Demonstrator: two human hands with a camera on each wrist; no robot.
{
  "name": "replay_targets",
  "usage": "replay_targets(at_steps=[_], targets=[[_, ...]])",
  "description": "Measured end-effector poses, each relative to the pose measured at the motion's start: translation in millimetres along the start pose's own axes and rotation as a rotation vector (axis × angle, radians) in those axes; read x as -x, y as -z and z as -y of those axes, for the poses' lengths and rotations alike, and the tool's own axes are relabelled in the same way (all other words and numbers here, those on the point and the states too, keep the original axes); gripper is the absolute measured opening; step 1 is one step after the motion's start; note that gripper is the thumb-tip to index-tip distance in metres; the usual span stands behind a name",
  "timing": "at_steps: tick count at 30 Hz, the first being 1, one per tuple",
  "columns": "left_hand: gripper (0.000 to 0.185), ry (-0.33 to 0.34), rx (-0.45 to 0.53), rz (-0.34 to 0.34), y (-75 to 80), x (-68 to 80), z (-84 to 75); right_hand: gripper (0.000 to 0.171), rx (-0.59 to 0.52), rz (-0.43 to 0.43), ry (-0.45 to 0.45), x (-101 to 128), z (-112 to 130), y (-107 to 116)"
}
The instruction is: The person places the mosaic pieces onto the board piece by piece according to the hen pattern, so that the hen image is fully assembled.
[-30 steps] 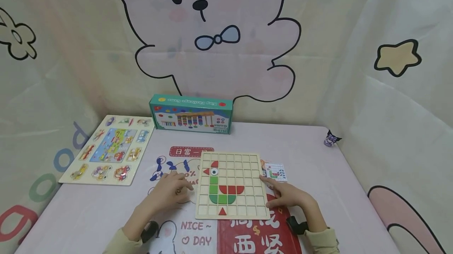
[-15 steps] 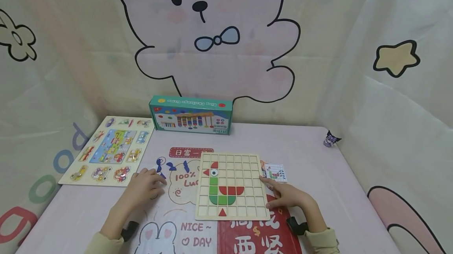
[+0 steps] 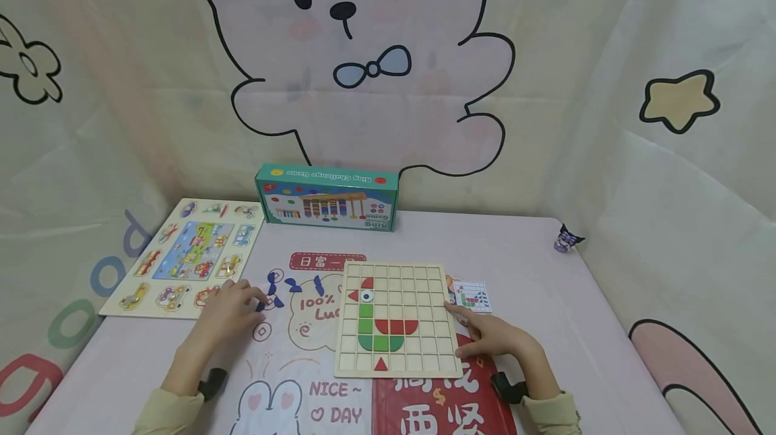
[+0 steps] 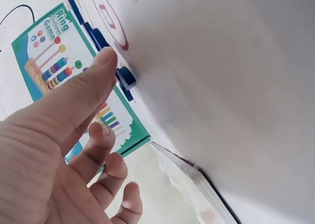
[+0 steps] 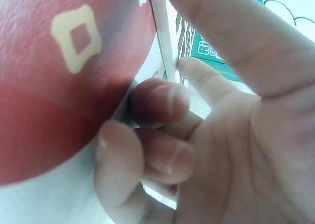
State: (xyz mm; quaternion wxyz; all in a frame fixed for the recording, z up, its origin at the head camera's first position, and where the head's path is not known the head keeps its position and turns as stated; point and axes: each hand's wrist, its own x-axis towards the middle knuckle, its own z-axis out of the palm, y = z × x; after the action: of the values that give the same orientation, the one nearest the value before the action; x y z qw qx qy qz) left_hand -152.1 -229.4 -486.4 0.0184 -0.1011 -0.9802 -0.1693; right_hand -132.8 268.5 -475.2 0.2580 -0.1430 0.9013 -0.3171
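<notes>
A pale wooden grid board lies on the table, with red and green pieces forming a bird with a round eye piece. My right hand touches the board's right edge with index finger and thumb, its other fingers curled below in the right wrist view. My left hand is at the left, fingertips right at several small dark blue pieces. In the left wrist view, the thumb comes close to one blue piece; the index finger is mostly hidden behind it, and the other fingers are loosely bent.
A picture puzzle board lies at the back left, partly behind the left hand. A green Ring Challenge Game box stands at the back. Right of the grid board lies a small pattern card. A purple wrapped candy sits at the far right edge.
My left hand has moved left, away from the grid board, to the outer side of the blue pieces, uncovering the printed mat. My right hand has stayed at the board's edge.
</notes>
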Motion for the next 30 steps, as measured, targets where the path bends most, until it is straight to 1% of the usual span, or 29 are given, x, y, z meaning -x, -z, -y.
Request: replay_targets(at_steps=[7,12,15,22,30], targets=[[0.025,0.035,-0.006,-0.014,5.9,-1.6,2.2,0.087,0.011,-0.004,0.002,-0.5,-0.7,-0.1],[0.021,0.069,-0.003,0.002,6.2,-3.4,3.3,0.086,0.005,0.001,0.006,0.2,-0.5,0.3],[0.019,0.065,-0.006,0.008,5.3,-5.2,3.9,0.086,0.006,0.001,0.003,0.3,-0.6,0.5],[0.015,0.025,-0.028,-0.007,4.2,-7.1,3.8,0.086,0.006,0.0,0.0,-0.1,-1.0,0.4],[0.013,0.026,-0.026,-0.008,4.6,-7.0,1.5,0.087,0.008,-0.003,-0.006,-0.6,-1.1,0.0]])
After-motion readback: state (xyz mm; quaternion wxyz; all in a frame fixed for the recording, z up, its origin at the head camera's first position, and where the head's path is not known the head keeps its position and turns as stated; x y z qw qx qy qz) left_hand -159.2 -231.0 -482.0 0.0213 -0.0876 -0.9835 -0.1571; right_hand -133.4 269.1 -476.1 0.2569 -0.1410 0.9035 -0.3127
